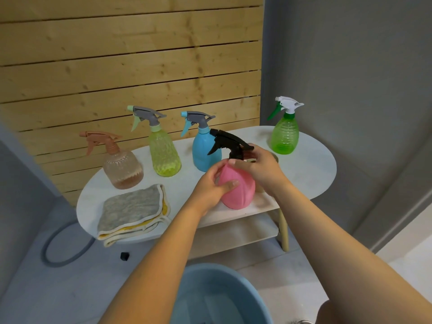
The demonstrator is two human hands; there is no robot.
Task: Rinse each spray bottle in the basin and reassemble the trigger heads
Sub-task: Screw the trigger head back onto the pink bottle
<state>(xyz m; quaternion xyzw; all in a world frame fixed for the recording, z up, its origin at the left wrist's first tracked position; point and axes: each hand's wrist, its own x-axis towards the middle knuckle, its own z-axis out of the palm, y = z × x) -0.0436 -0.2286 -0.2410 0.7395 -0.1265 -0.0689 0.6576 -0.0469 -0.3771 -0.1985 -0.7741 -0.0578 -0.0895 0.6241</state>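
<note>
Both hands on pink bottle (237, 188) | left hand (214, 187) wraps body | right hand (257, 166) pinches black trigger head (230, 143)

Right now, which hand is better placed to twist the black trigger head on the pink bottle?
The right hand: it already grips the black trigger head's collar, while the left hand steadies the pink plastic bottle.

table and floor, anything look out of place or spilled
No spill shows. One oddity: a small black piece lies alone on the floor below the table, near a grey hose. All five bottles stand upright with heads on.
</note>
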